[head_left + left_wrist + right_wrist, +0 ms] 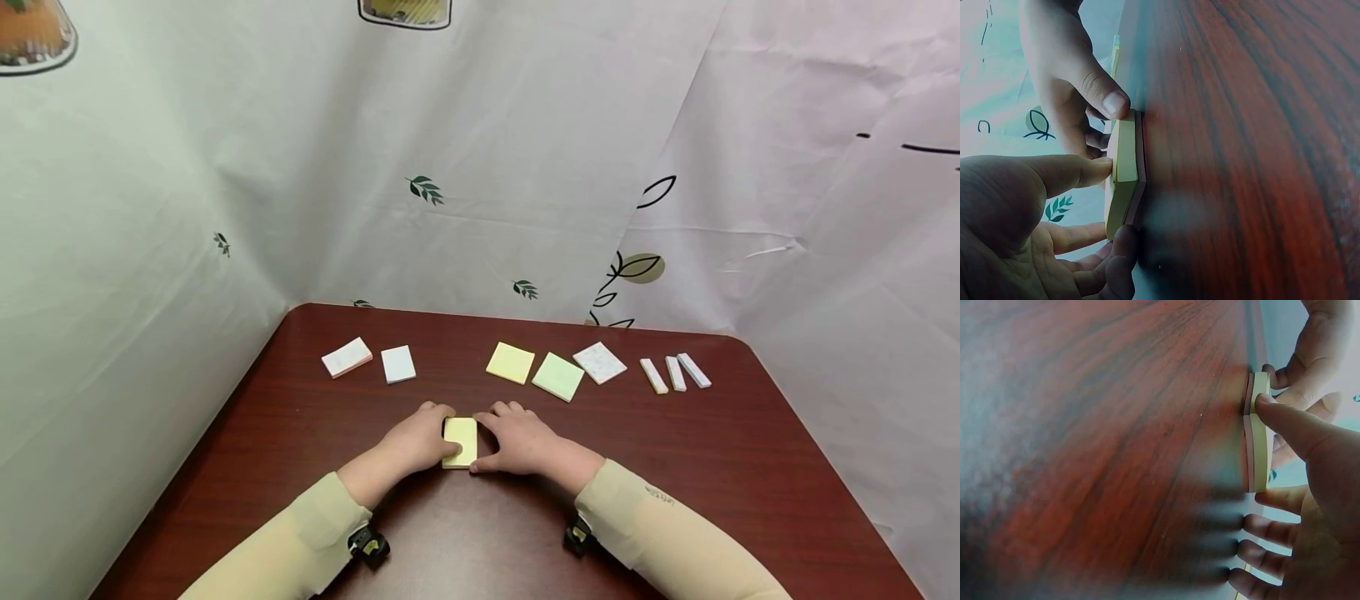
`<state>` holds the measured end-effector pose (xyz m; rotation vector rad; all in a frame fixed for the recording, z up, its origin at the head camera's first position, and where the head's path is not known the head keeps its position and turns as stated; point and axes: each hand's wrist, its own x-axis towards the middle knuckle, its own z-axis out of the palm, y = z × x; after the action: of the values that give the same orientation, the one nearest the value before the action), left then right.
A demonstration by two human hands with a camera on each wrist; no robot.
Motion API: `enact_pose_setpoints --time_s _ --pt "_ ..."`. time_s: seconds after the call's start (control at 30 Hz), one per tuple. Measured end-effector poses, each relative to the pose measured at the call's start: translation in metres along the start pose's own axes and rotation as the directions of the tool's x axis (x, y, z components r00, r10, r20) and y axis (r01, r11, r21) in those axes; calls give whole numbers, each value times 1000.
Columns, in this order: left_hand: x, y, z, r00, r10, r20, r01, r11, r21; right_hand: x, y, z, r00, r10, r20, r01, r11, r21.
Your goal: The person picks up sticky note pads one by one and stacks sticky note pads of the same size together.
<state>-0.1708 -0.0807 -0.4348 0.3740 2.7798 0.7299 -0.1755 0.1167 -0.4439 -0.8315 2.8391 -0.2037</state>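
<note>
A small yellow sticky note pad (463,432) lies near the middle of the table, between both hands. In the left wrist view a thinner pinkish pad (1140,153) shows beneath it, their edges roughly lined up. My left hand (417,437) grips the stack from the left, thumb on the yellow top and fingers along the side. From the right, my right hand (522,442) holds it between the thumb at the near corner and the index finger at the far corner. The right hand's other fingers (1266,556) are spread beyond the stack.
Toward the back lie two white pads (347,357) (398,364), a yellow square pad (511,362), a green one (558,377) and a patterned white one (600,362). Three narrow strips (676,374) lie at the right. White printed cloth (480,242) hangs behind the brown table (750,492).
</note>
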Motion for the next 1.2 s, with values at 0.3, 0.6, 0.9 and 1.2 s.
enact_pose_setpoints --time_s 0.3,0.6,0.9,1.2 --pt "-6 -5 -3 994 -46 -103 58 991 124 -2 -1 0 1000 -7 -11 8 1000 3" --pt "-22 -22 -12 965 13 -263 70 949 307 -2 1 0 1000 -9 -4 9 1000 11" --pt "-31 -38 -15 955 9 -296 97 935 342 -2 2 1 1000 -8 -6 8 1000 -3" --pt "-24 -44 -22 947 -27 -322 123 951 285 0 2 1 1000 -17 -10 16 1000 -11"
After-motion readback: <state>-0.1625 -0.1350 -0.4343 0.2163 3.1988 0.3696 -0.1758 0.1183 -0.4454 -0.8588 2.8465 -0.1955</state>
